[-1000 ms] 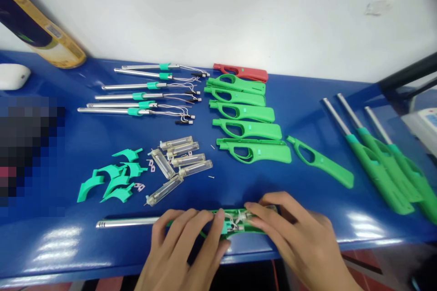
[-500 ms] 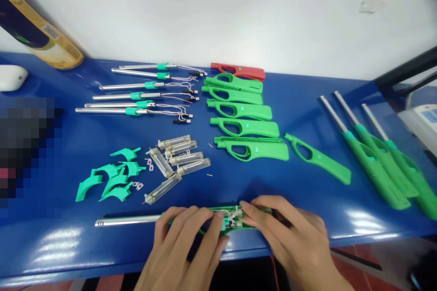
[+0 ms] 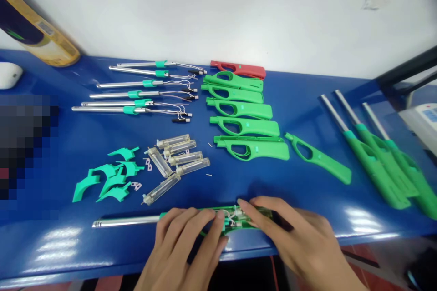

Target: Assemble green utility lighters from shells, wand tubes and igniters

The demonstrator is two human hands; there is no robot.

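Observation:
Near the table's front edge lies a half-built stick lighter (image 3: 239,231), its green handle shell open and its metal tube (image 3: 126,222) pointing left. My left hand (image 3: 187,238) wraps over the shell near the tube, fingertips pressing around the teal trigger and white wires (image 3: 232,213). At the handle end, my right hand (image 3: 297,232) grips the same lighter, its index finger on the clear fuel tank's valve end; the thumb is mostly hidden. Further back are several loose clear fuel tanks (image 3: 186,158) and teal triggers (image 3: 85,186).
Several metal tubes with wires (image 3: 126,95) lie at the back left. Green handle shells (image 3: 262,128) and a red shell (image 3: 244,69) sit at centre back. Assembled lighters (image 3: 375,168) lie on the right. A yellow and dark bottle (image 3: 58,50) stands at far left.
My right hand's fingers have shifted slightly on the handle end, with the thumb now less visible. My left hand stays on the lighter. The view has moved a little.

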